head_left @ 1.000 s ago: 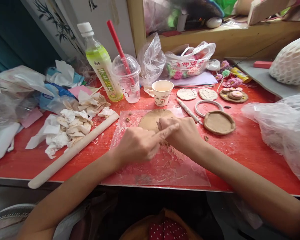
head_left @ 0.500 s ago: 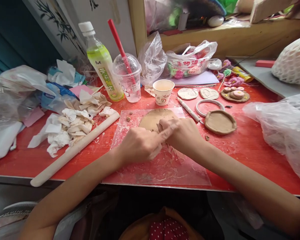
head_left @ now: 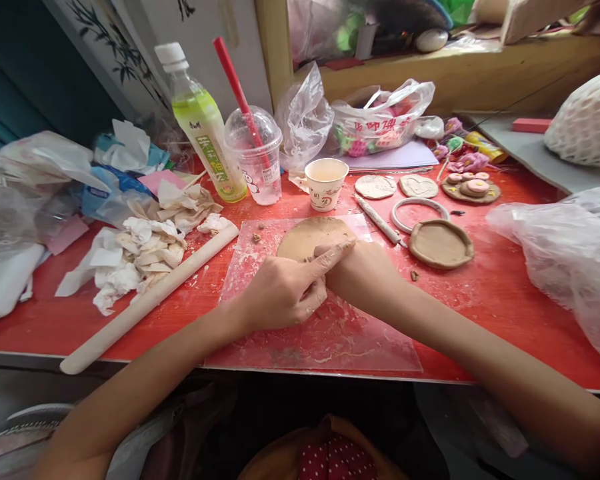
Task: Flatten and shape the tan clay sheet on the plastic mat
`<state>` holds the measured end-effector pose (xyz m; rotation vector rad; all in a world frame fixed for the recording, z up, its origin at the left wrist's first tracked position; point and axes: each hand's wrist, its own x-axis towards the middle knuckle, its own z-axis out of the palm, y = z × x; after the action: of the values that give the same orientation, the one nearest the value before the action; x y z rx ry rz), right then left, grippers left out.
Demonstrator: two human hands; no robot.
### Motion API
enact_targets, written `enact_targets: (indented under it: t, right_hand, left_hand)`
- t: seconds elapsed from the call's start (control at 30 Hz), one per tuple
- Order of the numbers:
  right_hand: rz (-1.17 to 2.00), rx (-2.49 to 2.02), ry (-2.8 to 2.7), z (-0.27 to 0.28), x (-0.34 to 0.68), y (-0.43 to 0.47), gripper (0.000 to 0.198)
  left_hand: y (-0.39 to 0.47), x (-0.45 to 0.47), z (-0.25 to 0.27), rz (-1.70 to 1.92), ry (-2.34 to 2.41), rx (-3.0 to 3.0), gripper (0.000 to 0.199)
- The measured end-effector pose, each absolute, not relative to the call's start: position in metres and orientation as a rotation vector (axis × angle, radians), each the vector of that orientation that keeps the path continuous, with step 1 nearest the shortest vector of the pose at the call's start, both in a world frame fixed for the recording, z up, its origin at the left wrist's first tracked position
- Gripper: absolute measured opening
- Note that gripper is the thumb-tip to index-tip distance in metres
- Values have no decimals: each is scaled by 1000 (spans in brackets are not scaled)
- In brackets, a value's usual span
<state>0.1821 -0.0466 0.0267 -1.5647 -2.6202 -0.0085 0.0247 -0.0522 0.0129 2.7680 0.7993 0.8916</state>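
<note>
A flat round slab of brown clay (head_left: 313,238) lies on a clear plastic sheet (head_left: 325,347), its near edge hidden behind my hands. My left hand (head_left: 287,290) is beside the slab's near edge, its index finger stretched across to touch my right hand and its thumb apart below. My right hand (head_left: 360,270) rests at the slab's near right edge with its fingers curled; whatever they grip is hidden. To the right are a shallow clay dish (head_left: 441,244) with a raised rim, a pale ring (head_left: 397,217) and a clay-smeared pen-like tool (head_left: 379,219).
A rolling pin (head_left: 150,297) lies slanted at left, beside crumpled tissues (head_left: 140,257). Behind the slab stand a paper cup (head_left: 326,187), a lidded plastic cup (head_left: 260,180) and a green drink bottle (head_left: 210,147). Decorated clay discs (head_left: 375,187) lie at the back right, near plastic bags (head_left: 570,247).
My left hand's index finger has shifted slightly up and right along my right hand, and its thumb now shows apart from it. The slab appears unmoved.
</note>
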Motion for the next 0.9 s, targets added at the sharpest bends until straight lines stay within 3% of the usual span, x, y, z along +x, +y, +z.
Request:
enact_targets:
  t: [0.23,0.37,0.5,0.7,0.9]
  right_hand:
    - [1,-1747,-2314,28,189,-35,34]
    - [-22,-1749,-2272,26,191,-32,33]
    - [-77,-1716,-2277,25,190,-34,33]
    - [-114,-1724,-2272,25,191,-33,33]
    - [-108,-1771,-2314,25,193,-31,34]
  left_hand:
    - [-43,22,19,1024,1242,2652,33]
    - [-36,19,12,974,1211,2740,28]
    - [-32,13,21,670,1000,2762,18]
    - [-35,1,39,80,766,2657,42]
    - [-33,0,36,-154,860,2561,36]
